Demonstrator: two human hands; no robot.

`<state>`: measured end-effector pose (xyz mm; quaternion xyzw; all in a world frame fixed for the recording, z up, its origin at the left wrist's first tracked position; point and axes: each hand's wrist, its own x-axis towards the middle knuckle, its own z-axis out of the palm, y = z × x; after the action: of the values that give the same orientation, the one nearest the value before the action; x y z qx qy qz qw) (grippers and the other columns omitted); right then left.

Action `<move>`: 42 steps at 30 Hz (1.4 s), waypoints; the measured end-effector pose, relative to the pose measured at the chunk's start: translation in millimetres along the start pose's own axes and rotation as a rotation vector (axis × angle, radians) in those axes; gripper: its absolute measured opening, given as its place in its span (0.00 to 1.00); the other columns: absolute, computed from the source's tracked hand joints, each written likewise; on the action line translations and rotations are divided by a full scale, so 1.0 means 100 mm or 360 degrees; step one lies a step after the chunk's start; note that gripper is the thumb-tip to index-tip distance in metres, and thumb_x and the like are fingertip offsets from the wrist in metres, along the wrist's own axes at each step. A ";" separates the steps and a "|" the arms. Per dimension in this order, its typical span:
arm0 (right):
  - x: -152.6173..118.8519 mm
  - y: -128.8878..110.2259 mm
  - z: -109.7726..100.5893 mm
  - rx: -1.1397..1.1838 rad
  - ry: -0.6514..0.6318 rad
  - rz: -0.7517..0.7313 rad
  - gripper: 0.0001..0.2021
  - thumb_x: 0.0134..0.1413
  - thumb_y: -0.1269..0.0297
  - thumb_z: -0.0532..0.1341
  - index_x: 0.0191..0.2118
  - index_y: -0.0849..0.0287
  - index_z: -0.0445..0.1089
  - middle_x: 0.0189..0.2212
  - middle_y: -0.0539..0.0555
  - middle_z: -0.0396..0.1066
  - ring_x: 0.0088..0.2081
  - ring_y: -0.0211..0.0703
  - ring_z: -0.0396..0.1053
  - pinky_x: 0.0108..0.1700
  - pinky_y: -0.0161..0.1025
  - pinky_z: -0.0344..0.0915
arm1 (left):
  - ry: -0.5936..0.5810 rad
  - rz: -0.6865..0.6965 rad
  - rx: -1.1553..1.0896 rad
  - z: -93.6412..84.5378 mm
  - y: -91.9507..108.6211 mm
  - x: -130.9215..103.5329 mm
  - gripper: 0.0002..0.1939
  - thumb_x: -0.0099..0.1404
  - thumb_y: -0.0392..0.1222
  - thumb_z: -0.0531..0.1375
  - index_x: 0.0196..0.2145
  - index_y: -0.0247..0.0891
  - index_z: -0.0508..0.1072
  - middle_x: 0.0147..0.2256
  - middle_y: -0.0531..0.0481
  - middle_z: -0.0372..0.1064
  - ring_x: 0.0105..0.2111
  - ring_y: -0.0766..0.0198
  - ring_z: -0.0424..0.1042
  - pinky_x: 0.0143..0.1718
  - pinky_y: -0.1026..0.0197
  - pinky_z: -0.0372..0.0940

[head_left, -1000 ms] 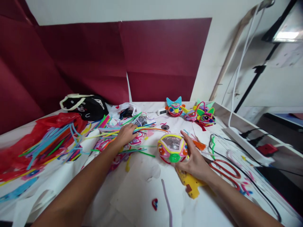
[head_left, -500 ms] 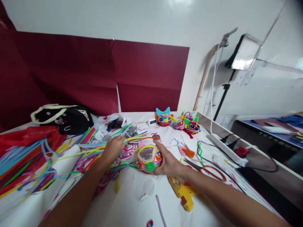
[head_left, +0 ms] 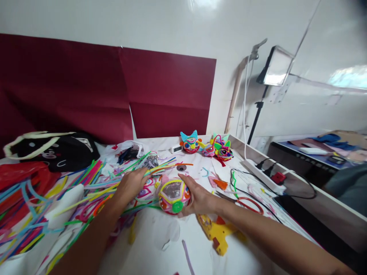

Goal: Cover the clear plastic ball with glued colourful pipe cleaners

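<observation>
Where the right grip (head_left: 198, 196) curves, the ornament (head_left: 173, 194) sits.

The ball (head_left: 173, 195) sits in the right hand (head_left: 195, 196), to the right of the left hand (head_left: 132, 187). Pipe cleaners (head_left: 96, 186) lie on the desk (head_left: 149, 236), chiefly left of the left hand. The bag (head_left: 57, 152) lies beyond them. Figures (head_left: 190, 144) stand beyond the right hand, the timer (head_left: 176, 149) at their left. Right of that hand lie the scissors (head_left: 240, 201), then the power strip (head_left: 265, 177). The glue gun (head_left: 219, 233) lies nearer the camera.
</observation>
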<state>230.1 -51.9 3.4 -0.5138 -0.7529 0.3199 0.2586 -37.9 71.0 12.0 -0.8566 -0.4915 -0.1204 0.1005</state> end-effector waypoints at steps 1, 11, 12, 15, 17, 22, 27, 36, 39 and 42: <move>0.00 0.01 -0.01 -0.0008 -0.0004 -0.0021 0.65 0.33 0.53 0.76 0.73 0.57 0.38 0.69 0.66 0.46 0.70 0.60 0.44 0.69 0.53 0.47 | -0.0005 0.0003 -0.0007 0.00 0.00 0.00 0.13 0.72 0.44 0.52 0.45 0.36 0.72 0.42 0.42 0.77 0.44 0.53 0.76 0.44 0.58 0.64; -0.13 0.05 -0.23 -0.0051 -0.0074 -0.0164 0.59 0.37 0.50 0.75 0.72 0.55 0.43 0.67 0.64 0.50 0.68 0.59 0.51 0.67 0.54 0.53 | -0.0076 -0.0066 -0.0048 -0.03 0.04 -0.04 0.13 0.73 0.45 0.50 0.41 0.37 0.72 0.41 0.43 0.77 0.42 0.54 0.76 0.42 0.59 0.64; -0.15 0.05 -0.26 -0.0041 -0.0085 -0.0177 0.58 0.38 0.49 0.75 0.71 0.54 0.45 0.67 0.64 0.52 0.67 0.58 0.52 0.66 0.54 0.54 | -0.0081 -0.0068 -0.0053 -0.02 0.05 -0.04 0.13 0.73 0.44 0.50 0.41 0.37 0.72 0.41 0.42 0.77 0.42 0.54 0.75 0.42 0.59 0.64; -0.19 0.03 -0.36 0.0009 -0.0032 -0.0218 0.49 0.42 0.49 0.73 0.68 0.53 0.54 0.65 0.61 0.58 0.63 0.57 0.60 0.63 0.53 0.60 | -0.0090 -0.0055 -0.0069 -0.02 0.05 -0.04 0.12 0.72 0.43 0.50 0.42 0.37 0.71 0.41 0.42 0.76 0.43 0.55 0.75 0.43 0.59 0.64; -0.18 -0.01 -0.43 0.0034 0.0098 -0.0264 0.37 0.47 0.50 0.71 0.63 0.53 0.63 0.61 0.59 0.64 0.59 0.55 0.65 0.58 0.51 0.65 | -0.0092 -0.0045 -0.0076 -0.02 0.05 -0.05 0.12 0.73 0.42 0.50 0.42 0.37 0.71 0.41 0.43 0.76 0.43 0.55 0.75 0.43 0.59 0.64; -0.01 -0.07 -0.52 -0.0354 0.0643 -0.0488 0.17 0.63 0.58 0.60 0.55 0.53 0.71 0.54 0.58 0.70 0.55 0.53 0.68 0.55 0.52 0.66 | -0.0095 -0.0027 -0.0087 -0.03 0.07 -0.06 0.12 0.73 0.43 0.50 0.40 0.37 0.71 0.41 0.42 0.76 0.42 0.54 0.75 0.43 0.58 0.65; 0.30 0.03 -0.50 -0.0813 0.0644 -0.0412 0.15 0.67 0.63 0.54 0.53 0.59 0.73 0.47 0.63 0.74 0.48 0.52 0.71 0.51 0.48 0.66 | -0.0091 0.0019 -0.0100 -0.04 0.09 -0.07 0.11 0.72 0.43 0.51 0.40 0.38 0.71 0.42 0.43 0.76 0.43 0.55 0.75 0.44 0.59 0.64; 0.39 -0.04 -0.43 -0.0899 0.0557 -0.0282 0.12 0.67 0.68 0.55 0.41 0.59 0.77 0.34 0.56 0.76 0.35 0.41 0.72 0.37 0.35 0.63 | -0.0059 0.0107 -0.0118 0.04 0.04 -0.02 0.11 0.72 0.42 0.50 0.39 0.36 0.71 0.40 0.41 0.76 0.43 0.52 0.75 0.45 0.56 0.65; 0.37 -0.01 -0.46 -0.0913 0.0612 -0.0242 0.12 0.66 0.68 0.55 0.37 0.60 0.76 0.34 0.57 0.76 0.35 0.42 0.72 0.37 0.36 0.62 | -0.0044 0.0126 -0.0131 0.08 0.01 -0.01 0.12 0.72 0.40 0.49 0.41 0.35 0.71 0.42 0.39 0.75 0.45 0.51 0.75 0.47 0.54 0.65; 0.33 0.04 -0.51 -0.0900 0.0667 -0.0225 0.11 0.66 0.68 0.55 0.35 0.60 0.75 0.34 0.57 0.76 0.35 0.42 0.72 0.37 0.36 0.62 | -0.0022 0.0155 -0.0150 0.09 -0.02 -0.02 0.12 0.72 0.38 0.49 0.42 0.35 0.71 0.43 0.40 0.75 0.46 0.52 0.75 0.47 0.55 0.65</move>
<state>258.4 -8.4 36.1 -0.5660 -0.7760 -0.0321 0.2764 -39.9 73.2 3.2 -0.8842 -0.4437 -0.1324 0.0624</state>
